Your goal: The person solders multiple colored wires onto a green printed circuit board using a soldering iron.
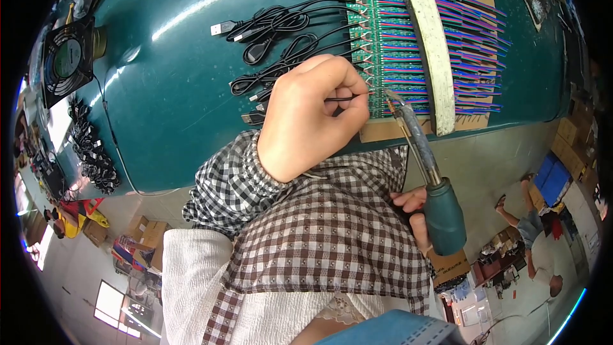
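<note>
My left hand (313, 112) pinches the end of a black cable (340, 98) between thumb and fingertips, at the near end of a row of green circuit boards (375, 45). Partly hidden behind its green handle, my right hand (412, 202) grips a soldering iron (445, 217). The iron's tip reaches the boards just right of my left fingertips; whether it touches is too small to tell. Bundles of red, blue and black wires (472, 45) run from the boards' right side, under a pale speckled bar (429, 38). A cardboard sheet (383, 131) lies beneath.
Coiled black USB cables (274, 19) lie left of the boards on the green tabletop (179, 89). A black fan (67, 57) stands at the far left, near a heap of small black parts (92, 147). Cartons (571, 140) and a person (543, 255) show at the right.
</note>
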